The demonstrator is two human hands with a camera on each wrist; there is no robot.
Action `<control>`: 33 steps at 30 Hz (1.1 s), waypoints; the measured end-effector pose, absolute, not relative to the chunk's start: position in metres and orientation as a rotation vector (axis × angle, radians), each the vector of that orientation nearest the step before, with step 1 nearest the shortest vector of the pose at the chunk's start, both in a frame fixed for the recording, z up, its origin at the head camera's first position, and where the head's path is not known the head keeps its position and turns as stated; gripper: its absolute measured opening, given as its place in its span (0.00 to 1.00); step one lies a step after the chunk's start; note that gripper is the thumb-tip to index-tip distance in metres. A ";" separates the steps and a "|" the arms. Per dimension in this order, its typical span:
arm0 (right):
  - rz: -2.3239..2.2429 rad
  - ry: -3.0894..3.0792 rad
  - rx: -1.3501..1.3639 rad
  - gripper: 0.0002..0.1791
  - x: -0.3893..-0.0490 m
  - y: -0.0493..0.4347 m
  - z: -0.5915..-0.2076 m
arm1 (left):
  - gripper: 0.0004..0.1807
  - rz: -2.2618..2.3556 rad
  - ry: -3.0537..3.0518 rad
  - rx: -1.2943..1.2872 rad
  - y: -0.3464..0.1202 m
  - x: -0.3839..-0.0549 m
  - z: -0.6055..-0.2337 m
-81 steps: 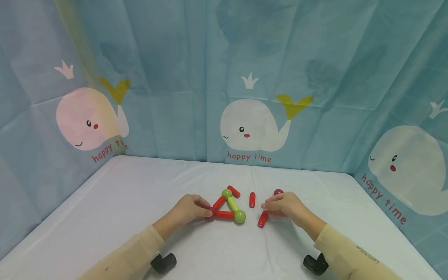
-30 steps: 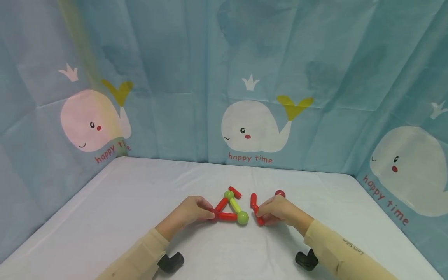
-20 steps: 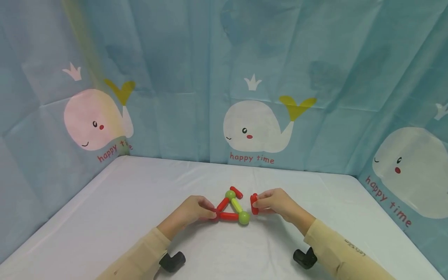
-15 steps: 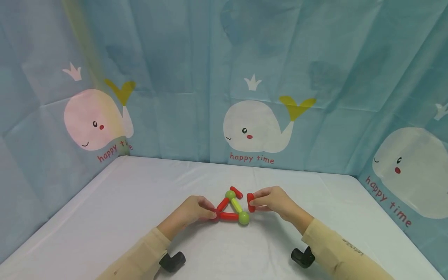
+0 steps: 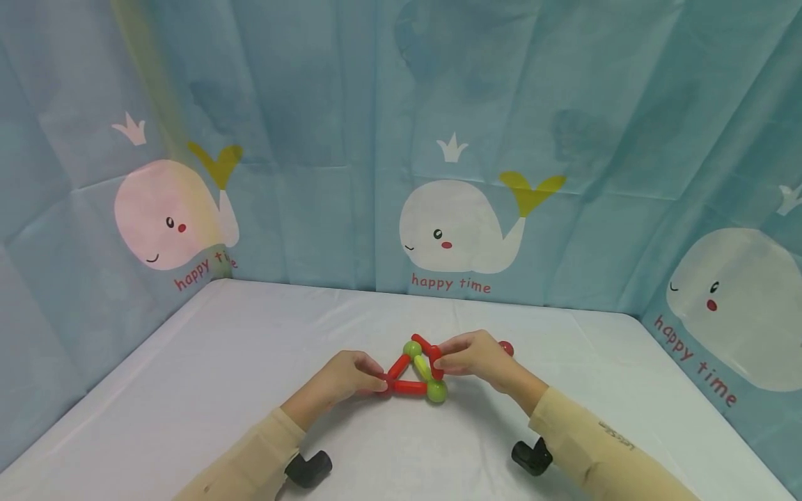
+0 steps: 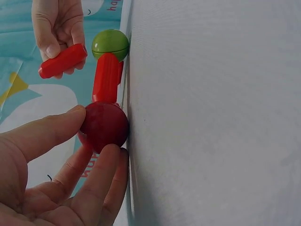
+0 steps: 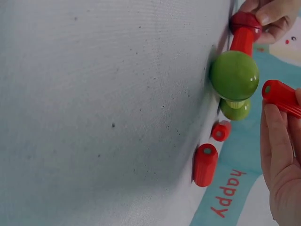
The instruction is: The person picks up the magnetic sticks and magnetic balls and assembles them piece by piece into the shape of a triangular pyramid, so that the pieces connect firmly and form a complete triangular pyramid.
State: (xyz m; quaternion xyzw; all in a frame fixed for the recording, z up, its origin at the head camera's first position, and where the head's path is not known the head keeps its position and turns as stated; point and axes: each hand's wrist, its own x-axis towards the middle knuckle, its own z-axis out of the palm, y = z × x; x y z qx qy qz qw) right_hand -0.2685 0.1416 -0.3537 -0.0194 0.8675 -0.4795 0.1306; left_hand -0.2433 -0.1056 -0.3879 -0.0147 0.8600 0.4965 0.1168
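Note:
A flat triangle of magnetic rods and balls lies on the table: two red rods, one yellow-green rod (image 5: pixel 422 367), a red ball (image 6: pixel 104 126) at the left corner and two green balls (image 7: pixel 234 75). My left hand (image 5: pixel 347 379) pinches the red ball between thumb and fingers. Over the triangle's right side, my right hand (image 5: pixel 479 356) holds a loose red magnetic rod (image 6: pixel 62 61) by thumb and fingertips. In the right wrist view that rod's near end, with a round grey inset, points toward the near green ball, a gap between them.
Beyond the triangle lies a loose red rod (image 5: pixel 420 341); another red rod (image 7: pixel 205 165) rests on the table, hidden behind my right hand in the head view. A dark red ball (image 5: pixel 506 347) sits past that hand. A whale-print curtain (image 5: pixel 301 174) stands behind the white table (image 5: pixel 250 334).
My right hand has picked up a red rod from right of the triangle, lifted it and carried it left over the triangle's right side. My left hand stays on the red ball.

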 end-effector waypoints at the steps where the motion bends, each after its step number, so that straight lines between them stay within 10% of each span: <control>1: -1.389 2.522 -0.061 0.14 -0.269 0.141 -0.354 | 0.11 1.455 2.517 -0.041 -0.106 -0.243 -0.388; 33: -1.199 2.592 -0.222 0.13 -0.271 0.131 -0.353 | 0.12 1.463 2.510 -0.030 -0.105 -0.243 -0.387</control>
